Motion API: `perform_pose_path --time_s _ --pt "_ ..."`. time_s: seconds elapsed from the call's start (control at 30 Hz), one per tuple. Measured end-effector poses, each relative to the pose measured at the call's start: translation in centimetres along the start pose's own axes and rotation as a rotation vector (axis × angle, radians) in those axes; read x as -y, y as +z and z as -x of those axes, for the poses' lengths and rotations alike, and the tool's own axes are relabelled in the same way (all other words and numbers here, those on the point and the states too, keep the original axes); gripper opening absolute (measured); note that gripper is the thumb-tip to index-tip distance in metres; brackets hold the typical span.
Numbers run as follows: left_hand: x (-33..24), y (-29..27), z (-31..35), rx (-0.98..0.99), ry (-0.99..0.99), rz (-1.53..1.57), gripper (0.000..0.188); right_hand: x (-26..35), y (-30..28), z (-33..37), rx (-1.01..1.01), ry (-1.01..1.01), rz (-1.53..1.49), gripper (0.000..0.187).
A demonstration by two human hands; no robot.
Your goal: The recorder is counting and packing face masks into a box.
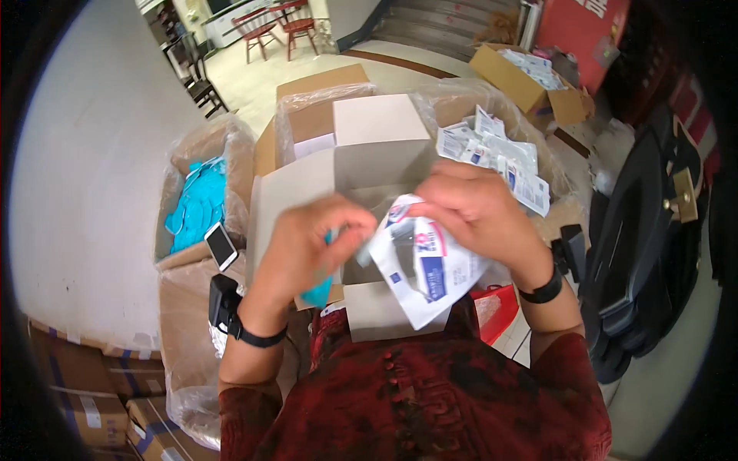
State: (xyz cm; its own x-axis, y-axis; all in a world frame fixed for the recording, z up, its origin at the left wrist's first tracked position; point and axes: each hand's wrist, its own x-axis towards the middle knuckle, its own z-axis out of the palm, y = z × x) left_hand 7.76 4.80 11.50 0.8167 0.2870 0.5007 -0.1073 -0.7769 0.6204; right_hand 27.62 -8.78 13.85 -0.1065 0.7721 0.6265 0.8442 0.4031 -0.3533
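My right hand is closed on the top edge of a white plastic packet with pink and blue print and a see-through window. The packet hangs tilted in front of my body, over the near flap of an open white-lined carton. Beside the packet's left edge, my left hand is closed, thumb and fingers pinched together. A turquoise flat, soft piece shows below and behind my left hand's fingers, mostly hidden by them. What lies right at the fingertips is blurred.
At left, a plastic-lined box holds a heap of turquoise flat pieces; a phone rests at its near corner. White packets fill a lined box at right. Behind stands another carton. Black chairs flank the right side.
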Motion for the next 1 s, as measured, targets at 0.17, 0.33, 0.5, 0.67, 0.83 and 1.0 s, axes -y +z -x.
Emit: perform_pose_path --time_s 0.17,0.33,0.5,0.67,0.83,1.0 --pt "-1.5 1.1 0.7 0.142 -0.2 0.055 0.018 0.1 1.8 0.4 0.01 -0.045 -0.079 0.012" --pt "-2.8 2.1 0.5 -0.012 -0.303 -0.086 0.022 0.3 1.8 1.8 0.064 -0.044 -0.281 0.015" --pt "-1.6 3.5 0.3 0.168 -0.057 -0.181 0.025 0.2 2.2 2.9 0.0 -0.07 -0.262 0.012" --pt "0.3 1.7 0.7 -0.29 -0.405 0.24 0.009 -2.9 -1.1 5.0 -0.155 0.228 -0.286 0.007" --pt "2.8 -2.9 1.2 -0.504 -0.462 0.299 0.008 -14.0 -6.2 9.3 -0.67 0.712 -0.565 0.013" --pt "2.4 -2.3 -0.3 -0.475 -0.501 0.32 0.015 -27.4 -8.9 9.8 -0.747 0.79 -0.589 0.02"
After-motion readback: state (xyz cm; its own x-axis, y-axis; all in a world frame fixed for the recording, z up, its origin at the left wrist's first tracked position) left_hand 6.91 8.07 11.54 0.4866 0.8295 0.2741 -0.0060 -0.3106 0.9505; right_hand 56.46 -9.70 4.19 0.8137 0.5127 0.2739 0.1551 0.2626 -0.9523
